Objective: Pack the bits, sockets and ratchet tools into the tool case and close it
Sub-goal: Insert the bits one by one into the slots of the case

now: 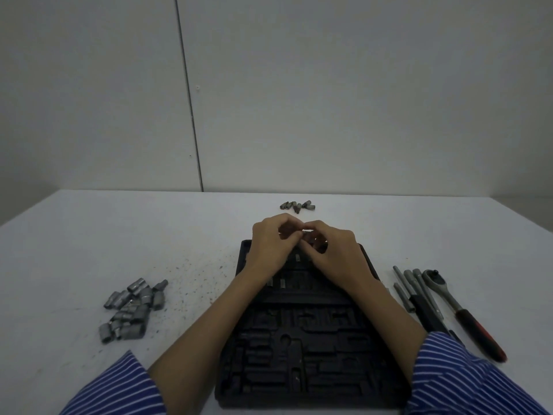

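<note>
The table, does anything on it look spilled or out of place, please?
Yes: dark specks are scattered over the table between the sockets and the case, like loose grit or rust. Nothing else stands out.

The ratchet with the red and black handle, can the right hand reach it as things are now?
Probably yes. The ratchet lies uncovered on the table, right of the tool case, on the same side as the right hand. Nothing lies between them, but that hand seems to pinch something small, so it must free its fingers first.
</note>
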### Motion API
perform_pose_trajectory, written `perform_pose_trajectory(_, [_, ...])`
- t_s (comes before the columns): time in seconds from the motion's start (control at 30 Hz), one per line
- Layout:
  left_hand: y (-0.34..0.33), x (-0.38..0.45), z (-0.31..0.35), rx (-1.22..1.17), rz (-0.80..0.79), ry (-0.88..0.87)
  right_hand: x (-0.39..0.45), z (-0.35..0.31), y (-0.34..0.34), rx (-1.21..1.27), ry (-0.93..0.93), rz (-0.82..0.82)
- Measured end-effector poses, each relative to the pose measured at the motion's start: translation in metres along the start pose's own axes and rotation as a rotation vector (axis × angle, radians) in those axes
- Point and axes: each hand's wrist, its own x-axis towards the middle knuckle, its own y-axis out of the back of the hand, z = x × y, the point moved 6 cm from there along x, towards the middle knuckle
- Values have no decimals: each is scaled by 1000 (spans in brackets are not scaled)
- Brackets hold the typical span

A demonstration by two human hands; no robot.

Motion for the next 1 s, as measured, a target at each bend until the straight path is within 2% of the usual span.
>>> perform_pose_trajectory(0.23, [7,-5,-3,-30,22,29,0,-6,0,52,54,-19])
perform_pose_trajectory(0.47, [1,-8,-14,245,-109,-9,1,-1,-3,128,-32,-138])
perform_pose_trajectory(0.57, [-3,-9,-24,346,-166,25,1,-5,-3,152,-56,-189])
perform_pose_trajectory(0.77, [-6,-9,-29,436,-226,63,-18,-9,0,130,-50,-325])
perform_pose_trajectory(1.0, [-6,-12,-25,493,-247,48,-38,-9,-3,63,-9,-345])
